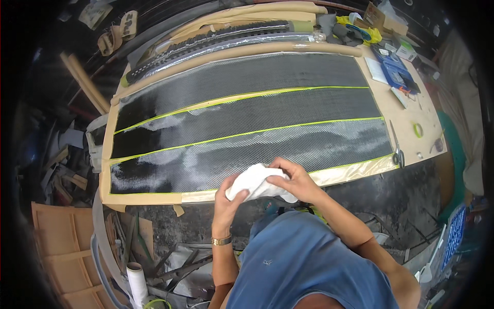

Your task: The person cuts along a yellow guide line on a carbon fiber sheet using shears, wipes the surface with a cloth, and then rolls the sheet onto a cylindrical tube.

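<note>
Both of my hands grip a bunched white cloth (254, 180) just above the near edge of the worktable. My left hand (229, 198) has its fingers and thumb curled round the left end, and a watch is on that wrist. My right hand (293, 183) pinches the right part, thumb on top. Beyond the cloth lie three long strips of dark woven fabric (247, 106), bordered by yellow-green tape (334, 122). Parts of the strips look wet and glossy, darkest at the left. Pale film (350, 170) runs along the table's near edge to the right of my hands.
Rolls of paper and material (221, 54) lie along the far edge. Scissors (398, 153), a tape roll (418, 130) and a blue case (391, 69) are at the right. Wooden panels (62, 242), scrap (64, 170) and a white roll (136, 283) surround the table below and left.
</note>
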`<state>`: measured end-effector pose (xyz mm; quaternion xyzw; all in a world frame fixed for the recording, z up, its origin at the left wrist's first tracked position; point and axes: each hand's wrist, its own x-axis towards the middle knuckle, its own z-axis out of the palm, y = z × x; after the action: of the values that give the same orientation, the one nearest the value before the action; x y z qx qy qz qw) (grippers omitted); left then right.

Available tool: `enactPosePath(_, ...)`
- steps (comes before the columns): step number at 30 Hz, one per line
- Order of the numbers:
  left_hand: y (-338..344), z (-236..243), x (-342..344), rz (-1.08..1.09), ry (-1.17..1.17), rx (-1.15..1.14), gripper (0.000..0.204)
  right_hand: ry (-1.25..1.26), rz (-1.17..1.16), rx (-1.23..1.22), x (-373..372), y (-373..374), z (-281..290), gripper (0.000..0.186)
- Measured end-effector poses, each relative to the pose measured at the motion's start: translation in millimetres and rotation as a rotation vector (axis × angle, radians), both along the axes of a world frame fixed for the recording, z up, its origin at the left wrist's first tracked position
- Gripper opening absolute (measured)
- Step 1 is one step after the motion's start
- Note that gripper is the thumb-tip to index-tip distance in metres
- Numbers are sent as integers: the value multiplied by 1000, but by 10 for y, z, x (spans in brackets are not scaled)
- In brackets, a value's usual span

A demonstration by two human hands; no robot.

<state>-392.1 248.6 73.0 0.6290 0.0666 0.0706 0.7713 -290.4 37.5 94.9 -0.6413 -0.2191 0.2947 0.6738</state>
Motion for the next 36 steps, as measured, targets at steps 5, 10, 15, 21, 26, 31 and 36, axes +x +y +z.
enactPosePath(5,-190,-16,225,49,77,-186,18,326,-25,163,-77,15,-404,63)
enactPosePath(10,-45,-251,256,376,69,-25,24,475,-233,197,-18,-27,-464,40)
enactPosePath(15,-360,-312,231,213,38,-52,34,-325,17,-171,269,-165,-336,26)
enactPosePath(21,-760,-465,522,303,136,-422,21,183,-78,251,-176,-177,-452,76)
enactPosePath(26,-985,-713,597,81,51,7,39,240,-480,45,-104,-150,-745,54)
enactPosePath(31,-108,-1325,833,168,14,939,60,-808,-339,-373,476,-168,-328,72)
enactPosePath(36,98,-1626,790,53,168,1564,60,-1205,138,-643,410,223,-1381,38)
